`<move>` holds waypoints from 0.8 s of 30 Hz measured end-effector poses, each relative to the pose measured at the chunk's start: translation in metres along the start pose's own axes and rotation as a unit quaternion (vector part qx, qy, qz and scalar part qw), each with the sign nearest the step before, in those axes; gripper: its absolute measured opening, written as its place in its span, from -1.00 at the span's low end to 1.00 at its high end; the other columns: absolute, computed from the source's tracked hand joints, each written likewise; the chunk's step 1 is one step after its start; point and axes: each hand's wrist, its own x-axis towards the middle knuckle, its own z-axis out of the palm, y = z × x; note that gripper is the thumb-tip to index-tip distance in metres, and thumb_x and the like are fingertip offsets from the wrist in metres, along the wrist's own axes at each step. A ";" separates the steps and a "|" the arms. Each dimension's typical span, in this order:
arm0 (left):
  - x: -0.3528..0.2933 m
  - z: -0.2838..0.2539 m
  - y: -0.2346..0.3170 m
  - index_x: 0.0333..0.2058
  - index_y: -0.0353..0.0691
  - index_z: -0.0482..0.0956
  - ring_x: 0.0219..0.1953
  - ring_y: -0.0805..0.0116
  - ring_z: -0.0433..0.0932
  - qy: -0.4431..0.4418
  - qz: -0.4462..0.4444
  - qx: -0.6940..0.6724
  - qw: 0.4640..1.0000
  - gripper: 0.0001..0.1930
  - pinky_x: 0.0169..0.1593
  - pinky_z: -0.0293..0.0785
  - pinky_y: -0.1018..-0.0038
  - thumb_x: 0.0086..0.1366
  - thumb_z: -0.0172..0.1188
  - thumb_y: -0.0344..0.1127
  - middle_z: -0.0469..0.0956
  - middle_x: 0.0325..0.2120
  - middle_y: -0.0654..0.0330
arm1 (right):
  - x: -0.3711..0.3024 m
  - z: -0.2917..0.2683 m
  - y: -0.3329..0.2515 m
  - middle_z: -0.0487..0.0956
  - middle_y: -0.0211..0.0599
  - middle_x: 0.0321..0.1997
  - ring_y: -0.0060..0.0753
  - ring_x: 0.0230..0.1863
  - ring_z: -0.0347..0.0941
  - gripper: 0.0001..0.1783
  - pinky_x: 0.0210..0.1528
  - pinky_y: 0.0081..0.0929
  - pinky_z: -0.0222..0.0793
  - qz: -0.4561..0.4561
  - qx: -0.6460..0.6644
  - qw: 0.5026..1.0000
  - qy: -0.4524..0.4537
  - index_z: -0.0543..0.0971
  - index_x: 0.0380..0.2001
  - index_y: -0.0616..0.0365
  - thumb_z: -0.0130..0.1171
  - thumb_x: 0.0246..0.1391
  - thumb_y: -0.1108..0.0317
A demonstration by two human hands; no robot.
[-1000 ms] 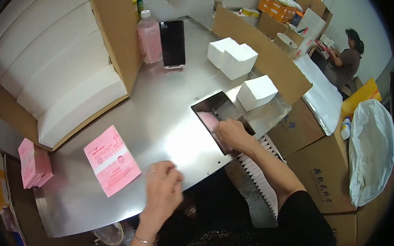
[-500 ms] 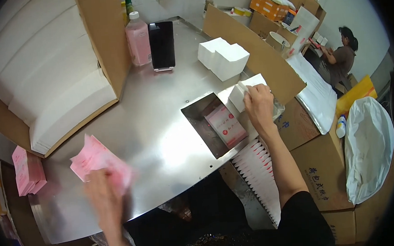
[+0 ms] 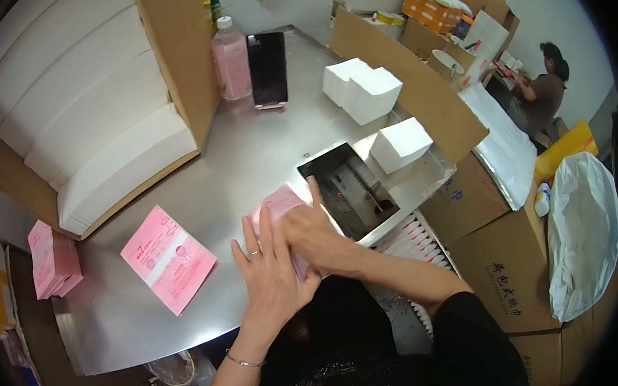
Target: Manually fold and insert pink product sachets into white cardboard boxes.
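A pink printed packet (image 3: 278,201) lies on the steel table left of a rectangular opening (image 3: 334,191). Over its lower part, my left hand (image 3: 272,279) rests with fingers stretched and spread. My right hand (image 3: 316,236) crosses in from the right, its fingers curled on the same packet and one finger pointing up; the left hand partly hides it. Between the hands, most of the packet is covered. Further left lies a flat pink sleeve (image 3: 169,258) with a pale band. White paper napkins (image 3: 401,144) stand in a block right of the opening.
More white napkin blocks (image 3: 363,91) stand behind. A cardboard box of napkins (image 3: 125,157) fills the left; pink packets (image 3: 53,260) are stacked below it. A phone (image 3: 268,69) and pink bottle (image 3: 231,61) stand at the back. A person (image 3: 539,95) works far right.
My right hand has left the white napkins and moved left onto the pink packet. My left hand has shifted right to join it. The packet inside the opening no longer shows.
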 end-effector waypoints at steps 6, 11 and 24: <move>0.001 -0.002 -0.019 0.20 -0.16 0.45 0.26 -0.20 0.23 -0.018 0.025 0.073 0.997 -0.29 0.12 0.20 -0.07 0.04 0.31 -0.07 0.24 0.28 -0.16 | -0.033 -0.022 0.038 0.54 -0.02 -0.20 0.07 -0.13 0.49 -0.73 0.10 0.16 0.34 0.030 0.020 0.958 0.285 0.50 -0.29 0.27 0.17 -0.17 0.51; 0.007 -0.002 -0.001 0.02 -0.09 0.57 -0.15 0.00 0.36 -0.029 -0.033 0.072 0.996 -0.50 -0.08 0.21 0.17 0.12 0.30 -0.03 0.42 -0.03 -0.07 | -0.054 -0.040 0.140 0.48 -0.15 -0.25 -0.08 -0.14 0.43 -0.78 0.01 0.03 0.27 0.249 -0.172 0.910 0.282 0.57 -0.18 0.19 0.18 0.09 0.40; -0.003 0.002 -0.006 -0.05 -0.25 0.54 -0.12 0.03 0.40 -0.061 0.051 0.059 0.995 -0.46 -0.13 0.29 0.13 0.07 0.36 -0.03 0.45 -0.09 0.01 | -0.061 -0.032 0.141 0.55 -0.07 -0.14 0.03 -0.03 0.45 -0.68 -0.03 -0.07 0.35 0.199 -0.121 0.916 0.328 0.58 -0.13 0.28 0.18 -0.02 0.50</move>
